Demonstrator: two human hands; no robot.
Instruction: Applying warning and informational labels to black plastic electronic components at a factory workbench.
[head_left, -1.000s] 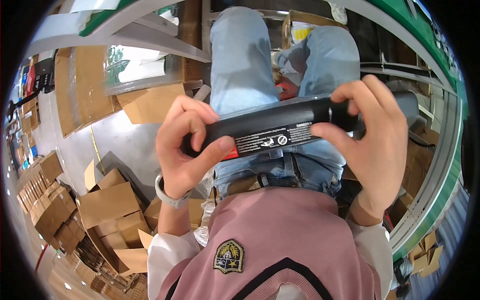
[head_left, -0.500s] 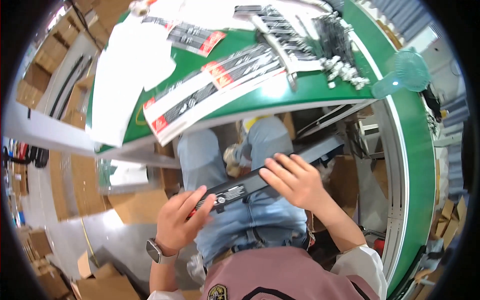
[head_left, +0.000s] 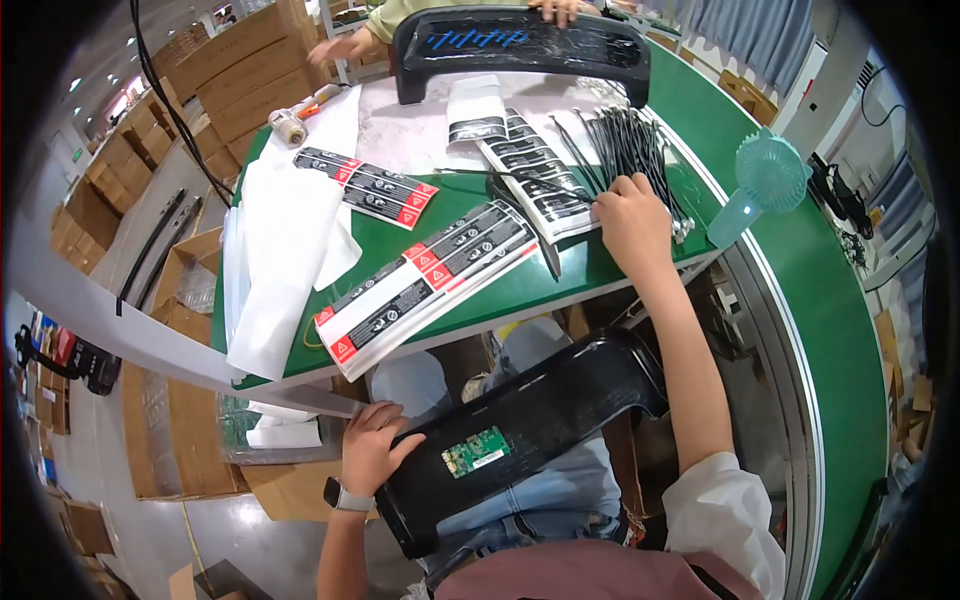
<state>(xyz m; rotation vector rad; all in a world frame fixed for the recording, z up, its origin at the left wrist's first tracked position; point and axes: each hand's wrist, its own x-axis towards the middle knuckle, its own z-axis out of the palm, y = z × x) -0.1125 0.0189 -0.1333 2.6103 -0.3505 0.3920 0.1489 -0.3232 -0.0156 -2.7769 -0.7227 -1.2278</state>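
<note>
Across my lap lies a glossy black plastic housing (head_left: 560, 400), its hollow side facing up. A small green circuit board (head_left: 477, 452) sits inside it, left of its middle. My left hand (head_left: 376, 446) grips the housing's left end, thumb over the rim. On the table, my right hand (head_left: 636, 222) is closed at the near side of a bundle of black cables (head_left: 632, 145) with white connectors. One black cable (head_left: 520, 178) runs leftward from its fingertips. Beside that hand lies a sheet of black-and-white labels (head_left: 540, 180).
More red, black and white label sheets (head_left: 440, 275) lie on the green table (head_left: 520, 295), with white backing paper (head_left: 285, 260) to the left. A teal handheld fan (head_left: 765, 180) stands at the right edge. Opposite, another person's hands (head_left: 552, 10) attend a similar black housing (head_left: 520, 50).
The housing has turned over on my lap, from its labelled edge to its hollow side with the circuit board. My right hand has left it and reached up to the cables on the table.
</note>
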